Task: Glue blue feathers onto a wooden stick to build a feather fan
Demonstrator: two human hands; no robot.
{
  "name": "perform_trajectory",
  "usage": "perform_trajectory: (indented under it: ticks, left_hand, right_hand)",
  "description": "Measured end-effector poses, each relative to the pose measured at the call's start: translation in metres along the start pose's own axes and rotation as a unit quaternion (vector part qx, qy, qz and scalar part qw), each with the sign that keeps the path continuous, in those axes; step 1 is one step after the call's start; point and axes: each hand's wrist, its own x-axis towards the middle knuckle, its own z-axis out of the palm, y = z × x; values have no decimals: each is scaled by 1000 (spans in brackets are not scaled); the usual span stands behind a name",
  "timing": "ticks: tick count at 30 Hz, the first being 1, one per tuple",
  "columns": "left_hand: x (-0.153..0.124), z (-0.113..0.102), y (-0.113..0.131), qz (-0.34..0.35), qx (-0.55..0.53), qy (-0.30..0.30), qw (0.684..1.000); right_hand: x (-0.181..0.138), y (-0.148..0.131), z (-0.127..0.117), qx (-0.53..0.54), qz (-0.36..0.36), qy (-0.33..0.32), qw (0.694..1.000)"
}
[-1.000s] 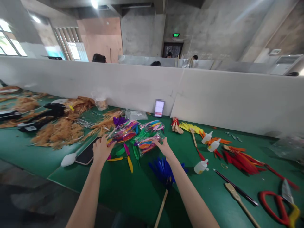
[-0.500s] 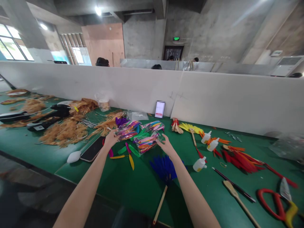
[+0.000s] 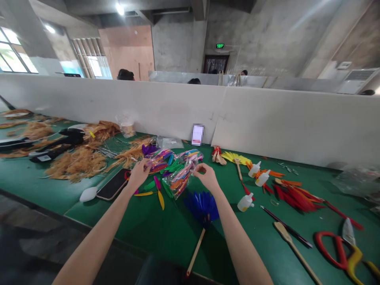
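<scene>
Clear plastic bags of multicoloured feathers lie in the middle of the green table. My left hand (image 3: pixel 139 174) is closed, its fingertips on the edge of the left feather bag (image 3: pixel 160 158). My right hand (image 3: pixel 207 177) pinches the upper right edge of the nearer feather bag (image 3: pixel 179 180), which is tilted up. Green and purple feathers (image 3: pixel 173 168) show between the bags. Loose yellow and magenta feathers (image 3: pixel 160 198) lie just in front. Below my right wrist is a fan of blue feathers (image 3: pixel 203 206) on a wooden stick (image 3: pixel 196 253).
White glue bottles (image 3: pixel 246 202), red feathers (image 3: pixel 297 198), a pen (image 3: pixel 286 226), a wooden stick (image 3: pixel 297 251) and scissors (image 3: pixel 335 249) lie right. A dark phone (image 3: pixel 113 184) and brown fibre (image 3: pixel 78 162) lie left. A white partition (image 3: pixel 118 99) closes the back.
My right hand has closed from spread fingers into a pinch on the nearer bag, which has tilted and bunched up. My left fingers have curled more at the left bag. The view shifted slightly.
</scene>
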Motion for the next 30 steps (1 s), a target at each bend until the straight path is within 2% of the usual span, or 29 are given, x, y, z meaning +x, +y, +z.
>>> perform_trajectory:
  ticks: [4,7,13,17,20,23,28,30]
  left_hand:
    - [1,9,17,37,-9,-47,998]
    - [2,17,29,57,9,-73,996]
    - [1,51,61,65,90,-121,986]
    - [10,74,84,23,149,-166,974]
    - [22,78,97,-15,193,-191,962]
    - [33,75,105,-36,225,-216,949]
    - [43,73,109,-36,252,-239,937]
    - [45,75,108,-32,255,-237,937]
  right_hand:
    - [-6,-34,-13,12,-67,6,998]
    - [-11,-48,-23,-3,-98,18,995]
    - [-15,-56,-42,-61,-144,31,987]
    - [-14,-55,-48,-179,-189,58,964]
    - [-13,-52,-44,-304,-151,53,939]
    - [-14,-51,-37,-394,-108,-3,913]
    - [-22,-60,-31,-373,-88,-83,920]
    - [-24,-63,-32,-381,-78,-89,917]
